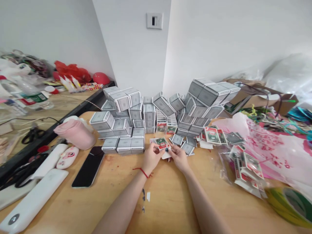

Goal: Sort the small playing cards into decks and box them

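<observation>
Both my hands meet at the middle of a wooden table. My left hand, with a red string on its wrist, and my right hand pinch a small flat card box with a red and green print, held between them just above the tabletop. Right behind it rises a large pile of grey patterned folded boxes. More unfolded flat boxes lie to the right of my right hand.
A black phone, a pink cloth roll, white devices and scissors lie on the left. Pink plastic bags, a clear bag of flat boxes and a green tape roll sit on the right.
</observation>
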Demonstrator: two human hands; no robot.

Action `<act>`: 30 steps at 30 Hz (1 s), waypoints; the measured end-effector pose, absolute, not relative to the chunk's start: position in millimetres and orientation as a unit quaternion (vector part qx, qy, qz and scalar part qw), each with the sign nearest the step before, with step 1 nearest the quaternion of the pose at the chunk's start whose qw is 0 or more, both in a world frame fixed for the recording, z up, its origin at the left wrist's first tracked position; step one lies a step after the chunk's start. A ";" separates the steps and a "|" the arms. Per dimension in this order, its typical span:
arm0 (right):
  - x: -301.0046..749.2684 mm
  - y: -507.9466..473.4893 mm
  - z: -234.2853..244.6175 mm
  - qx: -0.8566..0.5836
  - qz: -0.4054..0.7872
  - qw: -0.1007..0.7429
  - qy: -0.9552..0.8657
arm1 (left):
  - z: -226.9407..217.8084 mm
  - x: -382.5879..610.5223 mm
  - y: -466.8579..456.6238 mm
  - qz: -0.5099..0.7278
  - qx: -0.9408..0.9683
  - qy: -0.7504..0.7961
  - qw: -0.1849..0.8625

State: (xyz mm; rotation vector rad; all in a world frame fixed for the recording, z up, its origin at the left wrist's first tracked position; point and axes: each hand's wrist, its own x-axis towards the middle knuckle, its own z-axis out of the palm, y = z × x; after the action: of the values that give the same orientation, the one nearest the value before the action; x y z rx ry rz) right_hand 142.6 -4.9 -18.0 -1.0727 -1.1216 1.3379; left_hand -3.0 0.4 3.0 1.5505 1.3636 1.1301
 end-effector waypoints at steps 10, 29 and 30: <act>145.7 -9.0 -5.5 -0.455 0.540 0.493 -0.508 | 2.3 -5.1 1.0 0.452 0.607 0.545 0.361; 151.0 0.2 -14.7 -0.453 0.582 0.559 -0.379 | 1.5 -3.7 0.4 0.443 0.609 0.536 0.381; 151.3 -0.1 -14.0 -0.447 0.590 0.559 -0.374 | 1.4 -3.9 0.5 0.439 0.614 0.531 0.385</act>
State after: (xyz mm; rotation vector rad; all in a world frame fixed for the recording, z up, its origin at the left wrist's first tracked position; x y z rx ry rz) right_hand 151.3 -0.1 -14.0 -1.0551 -0.8819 1.3907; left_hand -3.9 0.5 1.4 1.5641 1.3525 1.1195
